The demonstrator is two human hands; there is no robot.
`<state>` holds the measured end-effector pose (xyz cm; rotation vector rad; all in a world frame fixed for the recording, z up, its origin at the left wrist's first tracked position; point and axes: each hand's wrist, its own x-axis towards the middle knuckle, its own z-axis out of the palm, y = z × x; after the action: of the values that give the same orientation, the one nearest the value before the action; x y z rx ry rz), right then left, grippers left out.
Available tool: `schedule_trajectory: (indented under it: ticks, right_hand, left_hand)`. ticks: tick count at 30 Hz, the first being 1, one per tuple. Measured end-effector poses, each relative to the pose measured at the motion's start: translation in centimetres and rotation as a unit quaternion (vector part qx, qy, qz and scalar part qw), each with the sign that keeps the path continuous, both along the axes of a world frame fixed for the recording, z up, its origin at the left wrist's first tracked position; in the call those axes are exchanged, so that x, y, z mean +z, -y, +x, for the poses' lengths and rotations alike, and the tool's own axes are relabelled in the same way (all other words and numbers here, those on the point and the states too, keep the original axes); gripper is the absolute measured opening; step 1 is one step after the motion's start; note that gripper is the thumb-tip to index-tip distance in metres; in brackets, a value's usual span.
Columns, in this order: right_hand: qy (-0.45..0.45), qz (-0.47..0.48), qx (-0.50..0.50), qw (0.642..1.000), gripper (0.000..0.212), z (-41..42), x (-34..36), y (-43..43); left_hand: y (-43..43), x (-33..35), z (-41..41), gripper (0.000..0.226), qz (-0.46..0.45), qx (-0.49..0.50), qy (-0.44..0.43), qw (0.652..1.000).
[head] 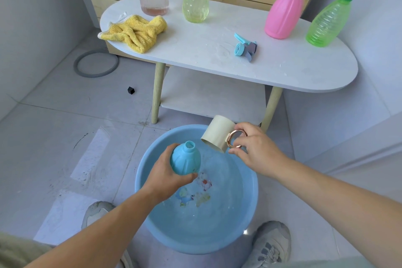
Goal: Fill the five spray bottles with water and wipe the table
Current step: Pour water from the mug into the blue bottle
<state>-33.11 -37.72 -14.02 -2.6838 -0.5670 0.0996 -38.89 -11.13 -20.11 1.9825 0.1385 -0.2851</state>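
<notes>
Blue bottle (185, 160) sat in left hand (167, 178), fingers curled round its body, above basin (195, 243) | long axis tilted; open neck up and rightward | right hand (254, 148) pinched ring handle of cream cup (218, 134); cup tipped, mouth just right of neck | judged: pouring needed mouth over neck

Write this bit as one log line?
step: fill | left hand: grips blue bottle | right hand: tips cream mug | below: blue basin
</notes>
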Motion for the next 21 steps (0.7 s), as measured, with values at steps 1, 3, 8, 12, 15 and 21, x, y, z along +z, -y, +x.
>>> schedule_trajectory:
  ticks: [1,3,8,12,15,21]
  right_hand:
    - [0.008,-0.003,0.008,1.000,0.018,-0.1,0.1,0.0]
    - [0.026,-0.007,0.020,0.999,0.020,-0.1,0.3,0.2]
    - [0.066,-0.006,0.035,0.997,0.019,-0.2,1.4,0.4]
    - [0.089,-0.002,0.029,0.996,0.019,-0.2,2.1,0.8]
    - [0.090,0.001,0.020,0.996,0.020,-0.5,3.0,1.2]
    - [0.094,0.065,-0.032,0.993,0.018,-0.8,7.4,1.5]
  left_hand:
    - [0.1,0.1,0.0,0.076,-0.001,-0.001,0.001,1.000]
    - [0.2,0.3,0.0,0.075,-0.003,-0.002,0.003,1.000]
    - [0.5,0.7,0.0,0.075,-0.006,-0.005,0.003,1.000]
    - [0.7,1.4,0.0,0.071,-0.011,-0.005,0.010,1.000]
    - [1.0,2.6,0.0,0.069,-0.016,-0.004,0.020,1.000]
    - [1.6,5.6,1.1,0.071,-0.050,-0.008,0.039,0.998]
